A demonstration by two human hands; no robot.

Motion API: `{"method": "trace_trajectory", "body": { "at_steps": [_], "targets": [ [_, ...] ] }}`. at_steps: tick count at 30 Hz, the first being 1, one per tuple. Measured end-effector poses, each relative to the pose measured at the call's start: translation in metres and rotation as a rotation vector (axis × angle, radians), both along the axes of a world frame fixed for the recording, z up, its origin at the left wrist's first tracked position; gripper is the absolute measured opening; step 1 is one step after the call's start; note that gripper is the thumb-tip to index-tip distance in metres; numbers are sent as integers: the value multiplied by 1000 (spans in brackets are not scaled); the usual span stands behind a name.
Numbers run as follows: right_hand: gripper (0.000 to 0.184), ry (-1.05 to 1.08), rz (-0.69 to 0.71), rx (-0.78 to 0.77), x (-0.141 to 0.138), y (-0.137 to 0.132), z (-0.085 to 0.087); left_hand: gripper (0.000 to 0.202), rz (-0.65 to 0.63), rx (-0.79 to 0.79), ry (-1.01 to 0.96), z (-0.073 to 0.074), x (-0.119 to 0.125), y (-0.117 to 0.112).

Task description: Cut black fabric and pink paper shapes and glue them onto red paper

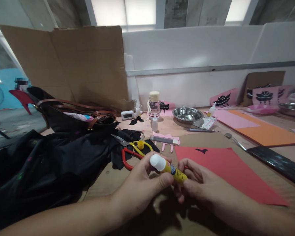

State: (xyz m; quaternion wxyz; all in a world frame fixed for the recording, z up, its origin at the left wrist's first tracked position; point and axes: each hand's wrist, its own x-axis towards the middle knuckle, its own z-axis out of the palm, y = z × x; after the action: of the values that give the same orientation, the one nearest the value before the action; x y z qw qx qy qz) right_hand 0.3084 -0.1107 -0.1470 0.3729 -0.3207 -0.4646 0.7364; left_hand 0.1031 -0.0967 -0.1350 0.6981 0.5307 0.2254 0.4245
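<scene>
Between my two hands is a yellow glue stick [176, 172], its white end tilted up and to the left. My left hand [147, 183] grips it around the middle, thumb across the barrel. The fingers of my right hand [196, 180] close on its lower end. Just beyond lies a red sheet of paper [226, 170] with a small black paper cutout [202, 151] on it. Scissors with red and yellow handles [128, 157] rest to the left of my left hand, with a yellow cap [140, 144] beside them.
Black cloth [51, 164] and a bag [73, 113] fill the left side. Behind stand a small white bottle [154, 124], a drinking bottle [154, 105] and a steel bowl [187, 114]. Orange paper [267, 127] and a black-handled tool [275, 160] lie at the right.
</scene>
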Motion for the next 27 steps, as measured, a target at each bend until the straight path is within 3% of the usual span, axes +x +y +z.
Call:
{"method": "trace_trajectory", "body": {
  "at_steps": [4, 6, 14, 20, 24, 27],
  "targets": [
    [50, 0, 66, -126, -3, -2, -6, 38, -11, -27, -25, 5, 1, -2],
    [43, -14, 71, -137, -2, -3, -6, 35, -23, -9, -31, 5, 0, -2],
    [35, -23, -10, 44, 1, -2, -1, 36, -59, -29, -83, 1, 2, 0],
    [43, 72, 96, -144, 1, -3, -11, 35, -97, -41, -64, 8, 3, -3],
    [31, 12, 41, -30, 3, -2, -8, 44, -35, -34, 9, 17, 0, -6],
    [39, -42, -30, 58, 3, -1, -2, 48, -3, -33, 54, 17, 0, -6]
  ]
}}
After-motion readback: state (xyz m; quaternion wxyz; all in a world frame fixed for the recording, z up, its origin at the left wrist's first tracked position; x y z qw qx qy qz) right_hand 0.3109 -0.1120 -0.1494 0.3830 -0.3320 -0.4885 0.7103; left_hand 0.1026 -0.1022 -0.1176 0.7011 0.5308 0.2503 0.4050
